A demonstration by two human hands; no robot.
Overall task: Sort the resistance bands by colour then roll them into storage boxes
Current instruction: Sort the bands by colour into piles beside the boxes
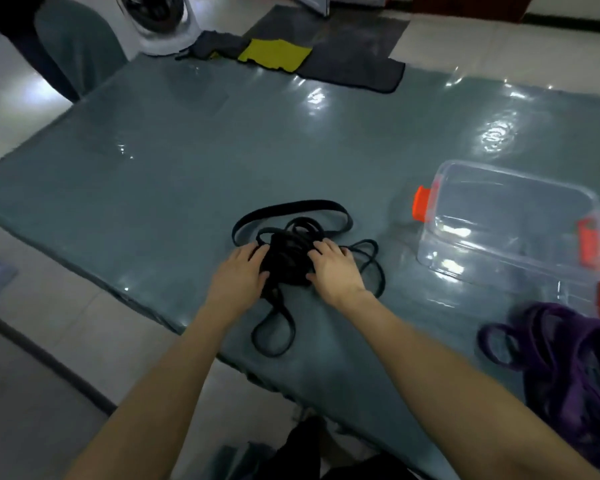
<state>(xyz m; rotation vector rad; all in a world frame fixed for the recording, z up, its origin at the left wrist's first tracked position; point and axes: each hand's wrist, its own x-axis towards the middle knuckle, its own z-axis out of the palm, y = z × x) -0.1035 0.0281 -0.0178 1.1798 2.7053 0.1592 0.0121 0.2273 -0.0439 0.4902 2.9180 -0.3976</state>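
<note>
Both forearms are reaching forward from the bottom of the view over the near edge of the table, which is showing a glossy grey-green cover.

Left hand: lying against the left side of the black bands, fingers bending over the bundle and thumb pressing in from below. It is holding the bundle in a narrow grip.

Right hand: closing on the right side of the same bundle, fingertips curling onto its top, thumb tucking in underneath.

Black bands: sitting bunched between the two hands near the middle of the table. Loose loops are trailing out on the far side, to the right and toward the near edge.

Purple bands: lying in a separate heap at the near right of the table, well apart from the black ones.

Clear storage box: standing to the right of the black bands, beyond the purple heap, with orange clips showing on its sides.

Far edge: grey cloths and a yellow cloth are lying together.
</note>
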